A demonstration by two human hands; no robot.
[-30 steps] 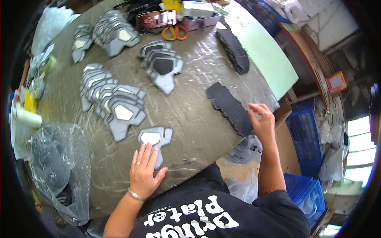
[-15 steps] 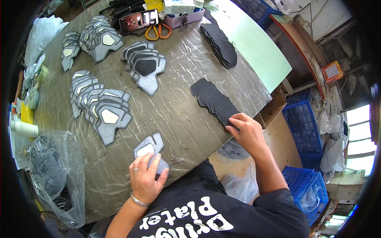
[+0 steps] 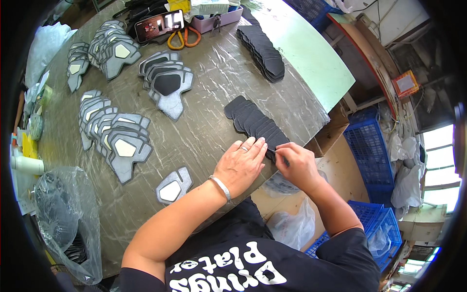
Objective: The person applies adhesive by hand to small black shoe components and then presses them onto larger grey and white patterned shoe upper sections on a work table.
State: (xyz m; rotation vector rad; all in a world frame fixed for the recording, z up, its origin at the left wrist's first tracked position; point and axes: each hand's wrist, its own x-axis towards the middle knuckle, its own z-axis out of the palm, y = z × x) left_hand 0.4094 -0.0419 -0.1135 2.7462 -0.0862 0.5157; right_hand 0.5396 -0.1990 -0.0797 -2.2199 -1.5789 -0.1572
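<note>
A row of overlapping thin black pads [image 3: 258, 125] lies near the table's right edge. My left hand [image 3: 242, 163] rests palm down, its outstretched fingertips on the near end of that row. Right beside it, my right hand [image 3: 297, 164] is closed in a pinch at the row's near end; what its fingers hold is mostly hidden. To the left of my left forearm lies a single grey cut piece [image 3: 182, 181] with a white panel. Farther left, a fanned stack of similar grey pieces [image 3: 121, 165] carries pale panels, and behind it another grey stack [image 3: 176, 104] has black panels.
More grey pieces [image 3: 119, 68] and black pads [image 3: 265, 56] sit toward the back. A phone [image 3: 159, 25], orange-handled scissors [image 3: 184, 39] and a lilac tray [image 3: 219, 21] are at the far edge. A clear plastic bag [image 3: 65, 214] hangs left; blue crates [image 3: 372, 155] stand right.
My left hand has left the grey piece and moved right onto the black row. My right hand stays at the row's near end, its fingers now curled tighter. The view has shifted slightly.
</note>
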